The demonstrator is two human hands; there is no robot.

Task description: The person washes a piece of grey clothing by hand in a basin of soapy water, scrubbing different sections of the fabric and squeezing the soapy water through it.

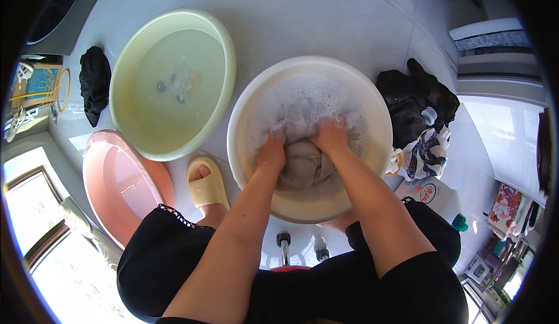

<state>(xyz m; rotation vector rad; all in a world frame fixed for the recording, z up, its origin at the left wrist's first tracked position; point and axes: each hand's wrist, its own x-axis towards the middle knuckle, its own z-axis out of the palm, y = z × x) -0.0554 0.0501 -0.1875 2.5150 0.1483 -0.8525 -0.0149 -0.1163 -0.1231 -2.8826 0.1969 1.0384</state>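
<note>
In front of me stands a large off-white plastic basin point(308, 212) of foamy water. A wet beige-grey cloth point(304, 162) bulges above the surface, the rest of it sunk under suds. My left hand point(271, 153) is at the cloth's left side, its fingers dipping into the foam. Against the upper right of the bulge lies my right hand point(332, 137), fingertips also under the white suds point(312, 94). Because the foam covers the fingers of both hands, their grip cannot be made out.
A pale green basin point(174, 92) of water is at upper left, with a pink basin point(124, 180) below it. Black cloth point(94, 86) lies farther left. Right of my basin are dark clothes point(408, 99), a patterned cloth point(426, 153) and a white detergent bottle point(436, 197).
</note>
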